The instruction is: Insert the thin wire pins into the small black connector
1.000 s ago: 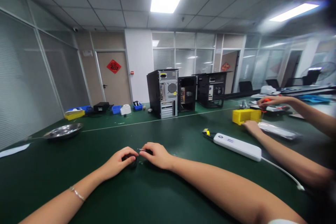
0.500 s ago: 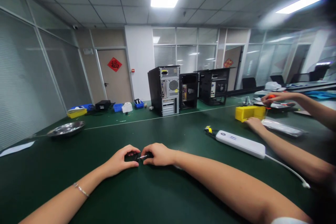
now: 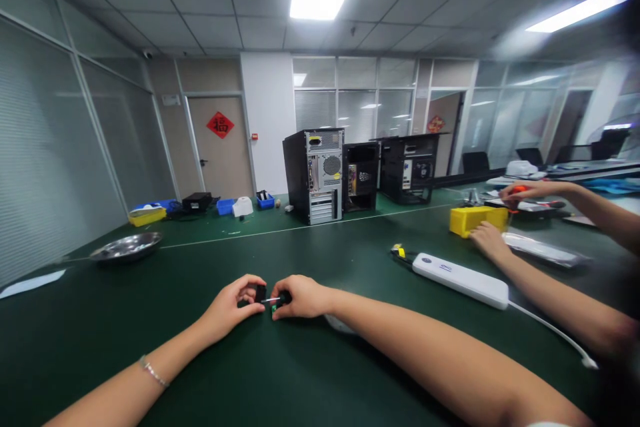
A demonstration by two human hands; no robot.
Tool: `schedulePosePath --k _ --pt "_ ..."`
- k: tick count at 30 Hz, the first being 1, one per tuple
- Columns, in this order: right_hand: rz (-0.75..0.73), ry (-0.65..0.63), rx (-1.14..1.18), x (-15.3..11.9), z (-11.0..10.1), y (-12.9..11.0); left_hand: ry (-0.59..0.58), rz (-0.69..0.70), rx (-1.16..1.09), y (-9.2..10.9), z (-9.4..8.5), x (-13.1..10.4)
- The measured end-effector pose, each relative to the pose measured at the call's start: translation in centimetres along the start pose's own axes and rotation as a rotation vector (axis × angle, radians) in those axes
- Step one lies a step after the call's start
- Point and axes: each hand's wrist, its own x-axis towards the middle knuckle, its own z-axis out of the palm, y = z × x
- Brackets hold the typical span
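My left hand [image 3: 234,304] rests on the green table mat [image 3: 280,373] and pinches a small black part [image 3: 261,293]. My right hand [image 3: 302,296] lies close beside it and holds a small tool whose thin metal shaft [image 3: 271,299] points at the black part. A tiny green piece [image 3: 274,309] shows just under my right fingers. Both hands are closed around what they hold, and the fingers hide most of each item.
A white power strip [image 3: 459,277] with a cable lies to the right. Beyond it a co-worker's hands [image 3: 489,240] work near a yellow bin [image 3: 476,219]. Three black computer cases [image 3: 315,175] stand at the back. A metal bowl [image 3: 126,247] sits at the left.
My hands stayed together at the same spot; the left fingers have shifted so the black part shows, and the tool shaft now points into it. The view tilted slightly.
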Motion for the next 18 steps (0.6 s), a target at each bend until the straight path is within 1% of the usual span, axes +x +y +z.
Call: schedulePosePath --k 3,7,11,13,15,18 --pt "0.008 0.014 -0.044 -0.3 0.1 -0.4 0.028 0.010 -0.051 -0.4 0.1 0.0" --pt "-0.067 0.139 -0.072 -0.8 0.8 -0.4 0.063 0.006 -0.143 -0.5 0.4 0.1" --pt "-0.099 0.232 -0.132 -0.8 1.5 -0.3 0.048 -0.031 -0.248 -0.4 0.7 0.2" --pt "-0.103 0.282 -0.105 -0.7 1.6 -0.1 0.052 -0.052 -0.289 -0.3 0.7 0.2" --pt "-0.111 0.360 -0.027 -0.6 1.5 0.0 0.055 -0.064 -0.308 -0.3 0.7 0.2" --pt "-0.173 0.464 0.069 -0.7 1.3 0.1 0.033 -0.063 -0.290 -0.2 0.8 0.1"
